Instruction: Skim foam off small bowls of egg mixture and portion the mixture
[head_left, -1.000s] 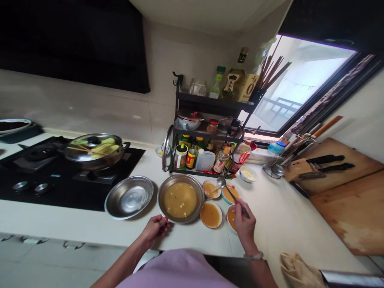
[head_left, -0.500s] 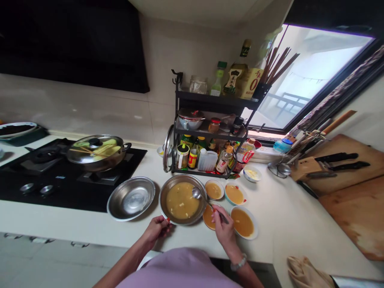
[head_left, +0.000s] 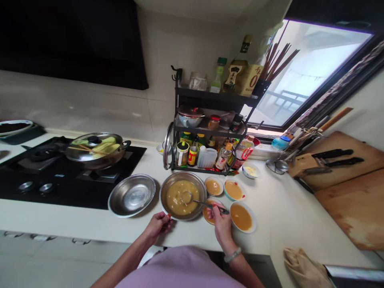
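My right hand [head_left: 221,222] is closed round the handle of a metal ladle [head_left: 204,203], whose bowl dips into yellowish-brown soup with pale bits. The soup lies in a round steel basin [head_left: 163,203]. At the basin's near left rim, my left hand [head_left: 159,225] grips the edge between thumb and fingers. Right of the basin stand several small bowls of similar soup: a white bowl [head_left: 253,226], a teal-rimmed bowl [head_left: 227,193], a smaller bowl [head_left: 221,188], and one bowl [head_left: 207,219] partly hidden by my right hand.
An unfilled steel basin [head_left: 132,196] stands left, beside the black gas stove [head_left: 60,190] with a lidded pan [head_left: 96,160]. Behind is a black rack [head_left: 207,130] of bottles and jars. Knives [head_left: 334,154] and a cutting board [head_left: 354,204] stand right; a brown cloth [head_left: 303,266] lies near the front.
The ladle's bowl has moved left and down from the basin's right side into the soup. My right hand has lowered slightly; my left hand stays at the rim.
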Demonstrator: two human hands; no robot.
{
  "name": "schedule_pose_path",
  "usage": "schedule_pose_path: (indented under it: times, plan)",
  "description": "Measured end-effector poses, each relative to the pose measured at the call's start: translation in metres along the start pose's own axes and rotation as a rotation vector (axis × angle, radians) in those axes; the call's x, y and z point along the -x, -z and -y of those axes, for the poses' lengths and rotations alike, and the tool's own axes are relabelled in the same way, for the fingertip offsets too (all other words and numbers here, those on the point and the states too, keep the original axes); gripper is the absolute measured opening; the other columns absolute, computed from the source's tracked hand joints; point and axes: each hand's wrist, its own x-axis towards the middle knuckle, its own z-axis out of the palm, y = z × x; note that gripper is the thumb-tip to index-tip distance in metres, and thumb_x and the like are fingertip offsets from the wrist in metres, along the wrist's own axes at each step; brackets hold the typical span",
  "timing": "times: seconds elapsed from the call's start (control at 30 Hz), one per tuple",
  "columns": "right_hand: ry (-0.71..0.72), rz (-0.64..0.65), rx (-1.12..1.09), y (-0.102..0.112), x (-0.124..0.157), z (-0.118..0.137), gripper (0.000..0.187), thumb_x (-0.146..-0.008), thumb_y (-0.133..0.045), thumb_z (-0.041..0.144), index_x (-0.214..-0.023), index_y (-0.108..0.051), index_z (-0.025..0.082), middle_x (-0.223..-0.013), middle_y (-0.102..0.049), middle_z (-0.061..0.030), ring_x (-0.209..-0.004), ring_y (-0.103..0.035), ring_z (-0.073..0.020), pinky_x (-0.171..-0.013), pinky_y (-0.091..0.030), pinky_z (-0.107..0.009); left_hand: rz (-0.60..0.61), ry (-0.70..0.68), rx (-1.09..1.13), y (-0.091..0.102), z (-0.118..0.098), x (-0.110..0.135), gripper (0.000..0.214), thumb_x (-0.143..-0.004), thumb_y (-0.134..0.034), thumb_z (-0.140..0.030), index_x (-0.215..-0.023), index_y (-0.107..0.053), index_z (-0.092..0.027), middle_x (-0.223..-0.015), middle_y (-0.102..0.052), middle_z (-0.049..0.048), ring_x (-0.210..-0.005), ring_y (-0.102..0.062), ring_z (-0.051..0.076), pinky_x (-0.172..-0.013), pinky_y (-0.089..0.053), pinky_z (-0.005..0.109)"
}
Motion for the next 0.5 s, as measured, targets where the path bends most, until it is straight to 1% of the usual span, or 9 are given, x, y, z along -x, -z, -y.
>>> schedule_pose_path:
  times: [0.17,0.27,0.37,0.5]
  plan:
    - [-0.022,-0.046,-0.109,0.007,0.005,0.017,0.027,-0.067,-0.069,0.037,-0.082,-0.063,0.015,-0.058,-0.065,-0.0023,-0.048,-0.055,-0.0145,-0.046,-0.045,-0.025,0.0,-0.004,-0.006,0.0,0.0,0.002,0.048,-0.048,-0.081,-0.05,-0.064,-0.054,-0.014,-0.06,-0.064,0.0022,-0.049,-0.051,0.008,-0.047,-0.035,0.021]
    - [-0.008,-0.068,-0.177,0.014,0.004,0.029,0.028,-0.064,-0.072,0.034,-0.081,-0.063,0.014,-0.058,-0.065,-0.002,-0.049,-0.057,-0.0142,-0.046,-0.044,-0.024,0.007,0.001,-0.009,0.0,-0.002,0.003,0.05,-0.045,-0.082,-0.051,-0.064,-0.054,-0.014,-0.06,-0.064,0.002,-0.049,-0.051,0.008,-0.047,-0.035,0.021]
    - [0.029,-0.112,-0.221,0.025,-0.001,0.042,0.028,-0.062,-0.074,0.033,-0.079,-0.063,0.014,-0.058,-0.065,-0.002,-0.051,-0.059,-0.0151,-0.046,-0.044,-0.024,0.014,0.0,-0.014,-0.001,-0.004,0.005,0.051,-0.044,-0.082,-0.052,-0.064,-0.054,-0.014,-0.061,-0.064,0.0019,-0.05,-0.052,0.008,-0.047,-0.035,0.021]
    - [0.081,-0.208,-0.222,0.046,-0.015,0.057,0.029,-0.06,-0.075,0.032,-0.079,-0.063,0.013,-0.057,-0.065,-0.0024,-0.05,-0.059,-0.0146,-0.045,-0.044,-0.024,0.015,-0.014,-0.008,-0.002,-0.005,0.007,0.051,-0.044,-0.082,-0.052,-0.064,-0.053,-0.015,-0.061,-0.064,0.0012,-0.05,-0.051,0.008,-0.047,-0.036,0.021]
